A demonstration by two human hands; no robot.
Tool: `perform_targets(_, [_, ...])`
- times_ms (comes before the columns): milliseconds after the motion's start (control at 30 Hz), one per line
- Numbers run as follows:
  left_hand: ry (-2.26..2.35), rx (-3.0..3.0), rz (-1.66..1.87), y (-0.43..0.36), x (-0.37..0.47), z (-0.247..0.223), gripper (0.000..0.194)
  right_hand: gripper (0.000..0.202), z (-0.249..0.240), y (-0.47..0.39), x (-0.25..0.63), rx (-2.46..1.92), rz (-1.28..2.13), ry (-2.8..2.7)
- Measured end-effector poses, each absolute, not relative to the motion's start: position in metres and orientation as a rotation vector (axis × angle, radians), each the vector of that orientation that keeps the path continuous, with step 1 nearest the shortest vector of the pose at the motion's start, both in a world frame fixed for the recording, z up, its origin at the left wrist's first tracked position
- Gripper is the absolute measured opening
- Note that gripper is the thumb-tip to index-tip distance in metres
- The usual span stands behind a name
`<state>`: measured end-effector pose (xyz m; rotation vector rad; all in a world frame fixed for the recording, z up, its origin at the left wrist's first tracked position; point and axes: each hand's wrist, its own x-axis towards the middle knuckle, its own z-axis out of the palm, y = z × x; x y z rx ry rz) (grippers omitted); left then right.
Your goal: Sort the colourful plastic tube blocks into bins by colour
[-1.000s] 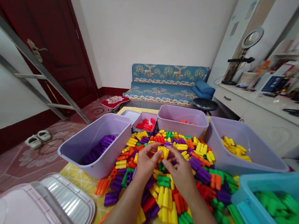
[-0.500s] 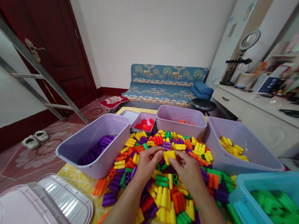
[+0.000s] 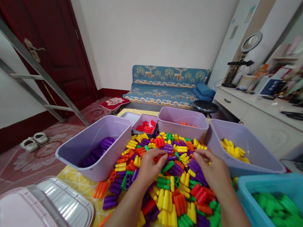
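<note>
Over the pile of plastic tube blocks point(image 3: 165, 200), my left hand point(image 3: 151, 167) hovers with thumb and index finger apart and nothing between them. My right hand point(image 3: 213, 171) is further right, fingers stretched out toward the left, also holding nothing visible. Below and between the hands lie purple, green, orange and yellow blocks, each made of joined tubes. A red block point(image 3: 199, 193) rests under my right wrist. Nearest beyond my right hand is a lilac bin point(image 3: 263, 151) with yellow blocks point(image 3: 234, 150) inside.
Around the pile stand a lilac bin point(image 3: 66, 156) of purple blocks, a small box point(image 3: 136, 125) of red ones, a lilac bin point(image 3: 181, 124) with orange ones and a turquoise bin point(image 3: 252, 214) of green ones. Clear lids point(image 3: 68, 202) lie front left. A ladder point(image 3: 47, 86) leans at left.
The yellow block that both hands held has left them. My right hand has moved right, away from my left hand, and its fingers have opened. The yellow heap in the right lilac bin looks fuller.
</note>
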<state>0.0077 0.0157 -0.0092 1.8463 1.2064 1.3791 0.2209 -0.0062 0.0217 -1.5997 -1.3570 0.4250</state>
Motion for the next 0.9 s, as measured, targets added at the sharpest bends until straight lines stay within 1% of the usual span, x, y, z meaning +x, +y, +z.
perform_targets(67, [1.239, 1.936, 1.351, 0.014, 0.008, -0.008, 0.018, 0.021, 0.014, -0.009, 0.229, -1.876, 0.201, -1.671])
perform_targets(100, [1.25, 1.984, 1.331, 0.014, 0.008, -0.007, 0.018, 0.023, 0.011, -0.01, 0.232, -1.961, 0.115, -1.773])
perform_targets(200, [1.272, 2.103, 1.267, 0.012, 0.008, -0.006, 0.02, 0.048, 0.0, -0.012, 0.236, -2.047, 0.051, -1.931])
perform_targets(267, [1.289, 2.15, 1.231, 0.012, 0.008, -0.006, 0.021, 0.059, -0.005, -0.011, 0.232, -2.05, 0.071, -1.965])
perform_targets(333, [1.303, 2.183, 1.201, 0.011, 0.008, -0.006, 0.022, 0.06, -0.007, -0.009, 0.225, -1.961, 0.116, -1.979])
perform_targets(400, [1.301, 2.202, 1.175, 0.01, 0.009, -0.006, 0.026, 0.056, -0.007, -0.006, 0.213, -1.785, 0.214, -1.965])
perform_targets(567, [1.17, 2.073, 1.174, 0.008, 0.008, -0.008, 0.052, 0.049, -0.004, 0.0, 0.182, -1.364, 0.556, -1.795])
perform_targets(667, [1.015, 1.932, 1.217, 0.007, 0.008, -0.008, 0.058, 0.048, -0.007, 0.0, 0.169, -1.232, 0.707, -1.687])
perform_targets(767, [0.924, 1.838, 1.286, 0.009, 0.008, -0.006, 0.054, 0.054, -0.011, 0.0, 0.163, -1.202, 0.799, -1.602])
perform_targets(833, [0.885, 1.813, 1.316, 0.01, 0.008, -0.006, 0.043, 0.057, -0.012, -0.001, 0.162, -1.196, 0.822, -1.547])
perform_targets(900, [0.883, 1.789, 1.339, 0.011, 0.008, -0.006, 0.034, 0.054, -0.012, 0.0, 0.161, -1.187, 0.832, -1.497])
